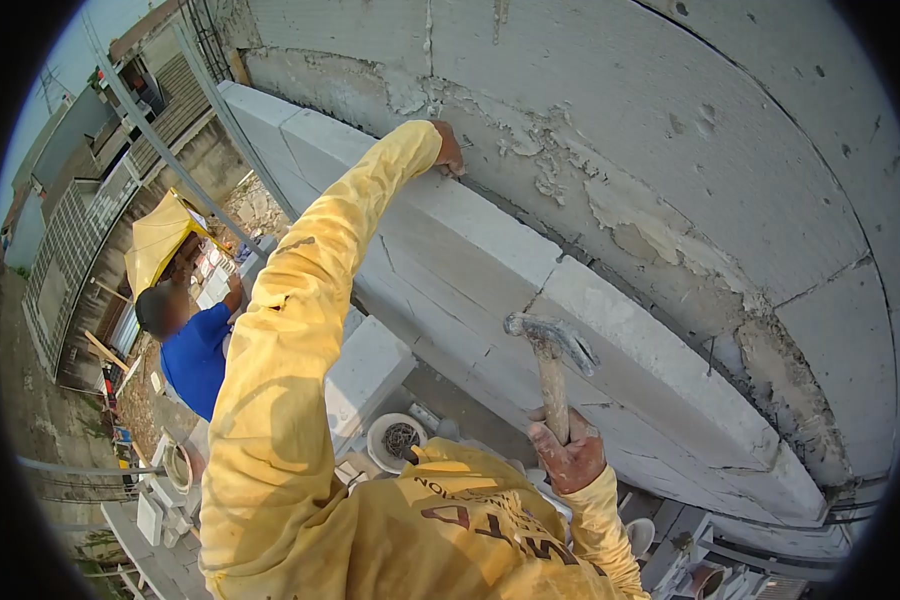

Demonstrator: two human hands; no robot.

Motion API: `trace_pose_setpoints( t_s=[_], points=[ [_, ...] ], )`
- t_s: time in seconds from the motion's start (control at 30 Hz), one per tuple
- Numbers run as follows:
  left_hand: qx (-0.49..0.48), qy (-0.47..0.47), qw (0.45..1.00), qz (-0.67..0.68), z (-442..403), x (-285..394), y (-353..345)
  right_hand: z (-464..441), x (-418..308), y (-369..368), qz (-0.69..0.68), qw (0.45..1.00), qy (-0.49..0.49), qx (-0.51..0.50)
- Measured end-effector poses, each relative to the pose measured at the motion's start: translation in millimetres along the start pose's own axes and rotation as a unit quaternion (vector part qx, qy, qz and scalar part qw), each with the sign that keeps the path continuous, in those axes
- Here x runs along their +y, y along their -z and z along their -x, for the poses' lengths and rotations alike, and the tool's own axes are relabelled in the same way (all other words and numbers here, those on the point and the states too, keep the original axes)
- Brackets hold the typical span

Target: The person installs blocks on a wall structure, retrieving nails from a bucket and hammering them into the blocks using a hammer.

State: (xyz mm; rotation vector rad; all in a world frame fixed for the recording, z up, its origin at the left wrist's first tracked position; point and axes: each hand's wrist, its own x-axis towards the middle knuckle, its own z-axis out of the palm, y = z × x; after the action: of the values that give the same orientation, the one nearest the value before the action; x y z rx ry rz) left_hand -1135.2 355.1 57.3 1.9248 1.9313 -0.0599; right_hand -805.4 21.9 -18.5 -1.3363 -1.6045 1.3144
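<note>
My right hand is wrapped around the wooden handle of a claw hammer, its metal head upward beside the face of a pale block wall. With my arm stretched out, my left hand is at the far edge of the wall's top, by the narrow gap before a rough grey wall. Its fingers are closed together. A thin nail-like piece shows at the fingertips, too small to make out well. Yellow sleeves cover both arms.
Below stands a bucket with small dark pieces inside, near large pale blocks. A person in a blue shirt works lower left, near a yellow canopy. Metal poles rise on the left. A thin rod sticks up along the gap.
</note>
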Motion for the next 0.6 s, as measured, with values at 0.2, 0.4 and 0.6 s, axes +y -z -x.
trace_pose_setpoints(
  t_s=[0.2,0.4,0.6],
  points=[
    [-0.014,0.033,0.991,-0.129,-18,9,-1,-22,-28,16,0.145,0.986,0.084,-0.009],
    [-0.049,0.004,0.994,-0.097,-24,8,-5,-52,-56,27,0.368,0.895,0.253,0.007],
    [-0.086,0.009,0.988,-0.124,-28,10,1,-82,-84,34,0.437,0.855,0.278,-0.008]
  ],
)
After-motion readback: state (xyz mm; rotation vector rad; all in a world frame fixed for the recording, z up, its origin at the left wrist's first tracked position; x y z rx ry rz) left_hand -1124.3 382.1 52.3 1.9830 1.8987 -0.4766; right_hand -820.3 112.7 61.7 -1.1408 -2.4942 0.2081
